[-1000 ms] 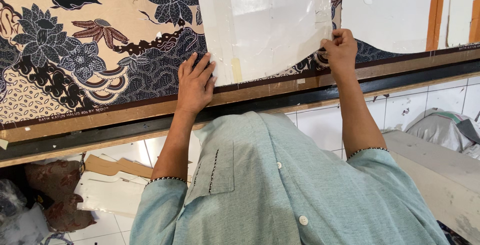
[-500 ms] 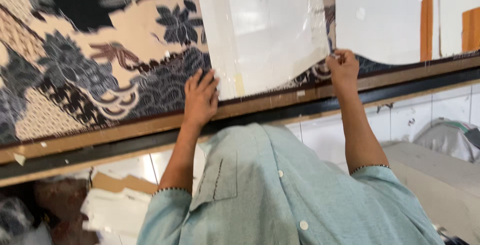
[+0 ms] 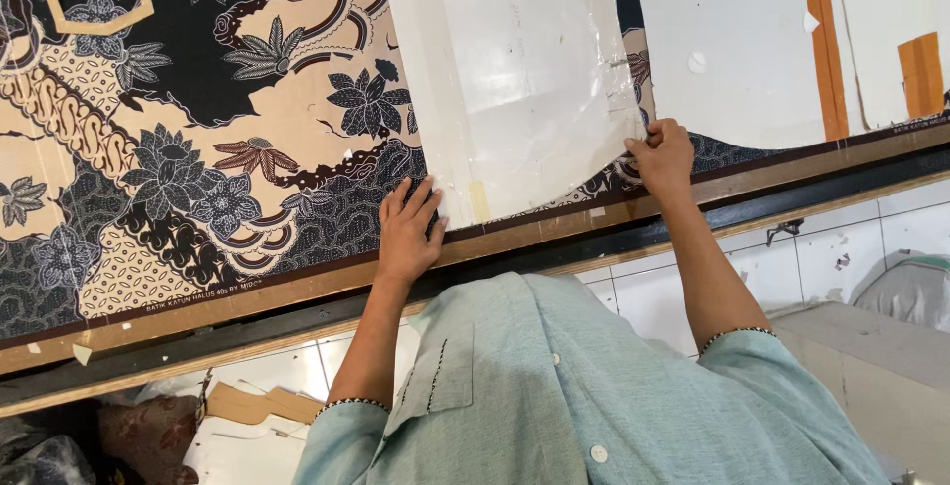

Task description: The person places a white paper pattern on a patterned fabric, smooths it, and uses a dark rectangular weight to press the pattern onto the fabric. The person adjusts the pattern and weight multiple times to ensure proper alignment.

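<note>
Nearest you is your pale green shirt (image 3: 554,396), both arms reaching up from it to the desk (image 3: 247,319). Your left hand (image 3: 408,233) lies flat, fingers spread and gripping nothing, at the desk's near edge; its fingertips press the lower left corner of the pattern (image 3: 515,79), a white, glossy sheet. Your right hand (image 3: 661,156) is closed, pinching the pattern's lower right corner just inside the same near edge. The pattern lies on the cloth (image 3: 198,148), a floral print in black, cream and brown spread across the desk to its left edge. Farther right, a second white sheet (image 3: 732,40) lies on the cloth, apart from the pattern. Past it, toward the far right corner, are orange strips (image 3: 819,40).
</note>
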